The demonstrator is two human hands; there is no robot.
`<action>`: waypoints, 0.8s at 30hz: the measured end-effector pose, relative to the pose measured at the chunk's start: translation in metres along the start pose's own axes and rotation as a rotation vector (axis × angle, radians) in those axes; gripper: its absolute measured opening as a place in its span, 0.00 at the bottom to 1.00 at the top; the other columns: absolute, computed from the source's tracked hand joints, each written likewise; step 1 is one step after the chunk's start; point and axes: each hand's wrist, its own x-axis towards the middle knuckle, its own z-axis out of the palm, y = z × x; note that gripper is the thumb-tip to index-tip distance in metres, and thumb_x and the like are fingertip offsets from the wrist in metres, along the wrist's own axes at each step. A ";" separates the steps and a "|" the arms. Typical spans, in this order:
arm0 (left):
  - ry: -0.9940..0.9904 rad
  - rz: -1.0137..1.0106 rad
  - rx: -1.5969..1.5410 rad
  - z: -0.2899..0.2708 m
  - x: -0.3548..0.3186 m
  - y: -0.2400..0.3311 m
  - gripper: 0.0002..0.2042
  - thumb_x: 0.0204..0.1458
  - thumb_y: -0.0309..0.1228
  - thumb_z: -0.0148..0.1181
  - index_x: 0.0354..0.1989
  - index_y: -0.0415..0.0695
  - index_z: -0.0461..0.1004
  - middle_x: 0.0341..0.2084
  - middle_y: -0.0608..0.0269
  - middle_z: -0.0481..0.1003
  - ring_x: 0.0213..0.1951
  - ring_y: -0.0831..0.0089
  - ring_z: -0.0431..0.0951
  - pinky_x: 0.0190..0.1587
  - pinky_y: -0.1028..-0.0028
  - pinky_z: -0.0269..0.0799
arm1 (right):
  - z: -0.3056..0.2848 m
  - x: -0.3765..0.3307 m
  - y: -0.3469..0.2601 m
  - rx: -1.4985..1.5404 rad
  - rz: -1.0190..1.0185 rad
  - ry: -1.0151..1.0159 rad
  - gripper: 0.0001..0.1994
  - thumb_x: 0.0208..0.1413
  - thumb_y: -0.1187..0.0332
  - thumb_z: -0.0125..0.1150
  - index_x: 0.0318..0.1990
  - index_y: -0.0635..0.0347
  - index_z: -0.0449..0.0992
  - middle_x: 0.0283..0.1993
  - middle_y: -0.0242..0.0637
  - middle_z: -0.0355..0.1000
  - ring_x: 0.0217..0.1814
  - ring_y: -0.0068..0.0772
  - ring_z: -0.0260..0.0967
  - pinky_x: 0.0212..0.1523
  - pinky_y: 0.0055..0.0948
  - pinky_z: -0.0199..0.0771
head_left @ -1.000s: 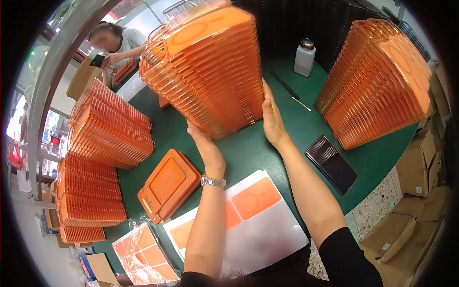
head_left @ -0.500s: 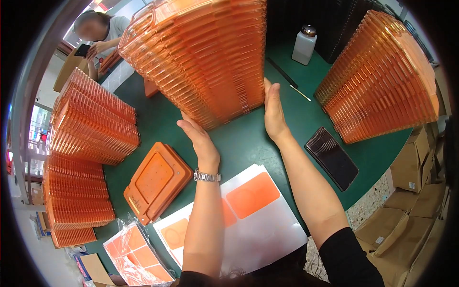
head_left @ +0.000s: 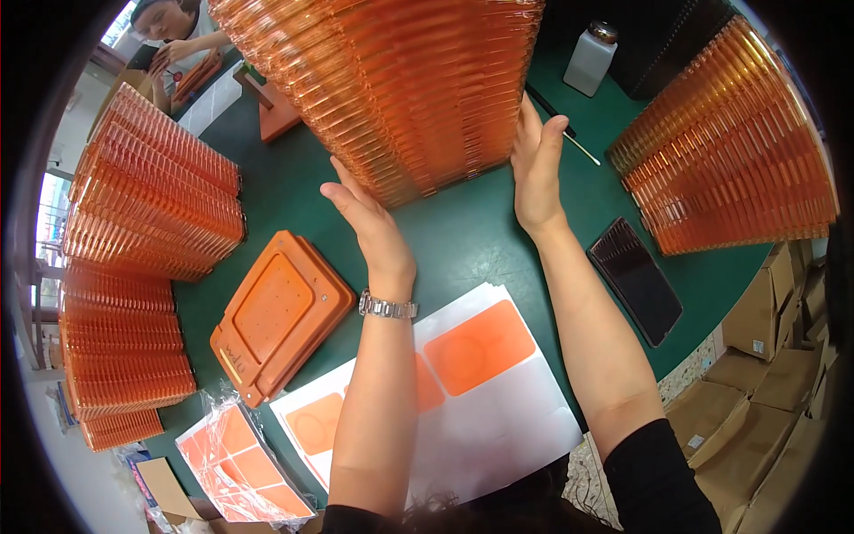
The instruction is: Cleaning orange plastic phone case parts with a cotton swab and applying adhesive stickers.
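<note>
A tall stack of clear orange plastic trays (head_left: 409, 89) stands on the green table (head_left: 471, 240) right in front of me. My left hand (head_left: 369, 218) is flat against its lower left side, with a metal watch on that wrist. My right hand (head_left: 538, 169) presses flat on its lower right side, fingers straight and pointing up. The stack is held between the two palms. Under my forearms lie white sheets with orange shapes (head_left: 498, 392).
A single orange tray (head_left: 280, 311) lies flat at left. More tray stacks stand at left (head_left: 156, 196), lower left (head_left: 120, 356) and right (head_left: 729, 151). Also here: a black phone (head_left: 636, 278), a white bottle (head_left: 592, 58), bagged orange sheets (head_left: 236, 454), cardboard boxes (head_left: 774, 356). A co-worker (head_left: 173, 27) sits far left.
The middle stack now looms larger and nearer in view. Both hands have slid up along its sides and stayed against it.
</note>
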 end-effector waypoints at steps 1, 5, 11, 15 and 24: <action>0.005 -0.005 0.023 0.001 0.000 -0.001 0.45 0.62 0.68 0.21 0.76 0.42 0.39 0.76 0.58 0.42 0.76 0.65 0.39 0.74 0.67 0.31 | 0.002 0.000 0.001 0.009 -0.005 0.023 0.52 0.59 0.24 0.18 0.73 0.64 0.49 0.76 0.44 0.50 0.79 0.41 0.42 0.77 0.41 0.35; 0.011 -0.040 0.053 -0.002 -0.002 -0.002 0.48 0.59 0.71 0.23 0.76 0.41 0.39 0.76 0.59 0.41 0.76 0.66 0.38 0.74 0.68 0.30 | 0.004 -0.003 -0.011 -0.076 -0.046 -0.085 0.51 0.60 0.25 0.18 0.74 0.64 0.47 0.77 0.44 0.47 0.80 0.40 0.40 0.77 0.40 0.33; 0.064 -0.074 0.014 -0.004 -0.002 -0.002 0.46 0.61 0.70 0.23 0.76 0.43 0.37 0.77 0.59 0.40 0.77 0.65 0.35 0.74 0.65 0.27 | 0.009 -0.002 -0.009 -0.088 -0.113 -0.038 0.47 0.64 0.30 0.22 0.74 0.65 0.50 0.76 0.50 0.49 0.80 0.44 0.42 0.77 0.36 0.37; 0.159 0.072 0.030 0.008 -0.008 0.005 0.44 0.62 0.68 0.22 0.77 0.47 0.37 0.77 0.59 0.40 0.77 0.64 0.36 0.74 0.63 0.27 | 0.019 -0.008 -0.019 -0.007 -0.071 0.067 0.52 0.59 0.24 0.21 0.75 0.63 0.45 0.77 0.45 0.46 0.80 0.40 0.39 0.77 0.40 0.32; -0.008 0.175 0.212 0.004 -0.011 0.007 0.38 0.68 0.58 0.24 0.76 0.42 0.35 0.75 0.50 0.42 0.76 0.61 0.43 0.74 0.67 0.36 | 0.002 -0.005 -0.007 -0.082 -0.111 -0.035 0.48 0.62 0.28 0.22 0.75 0.62 0.46 0.77 0.46 0.48 0.80 0.43 0.40 0.77 0.39 0.35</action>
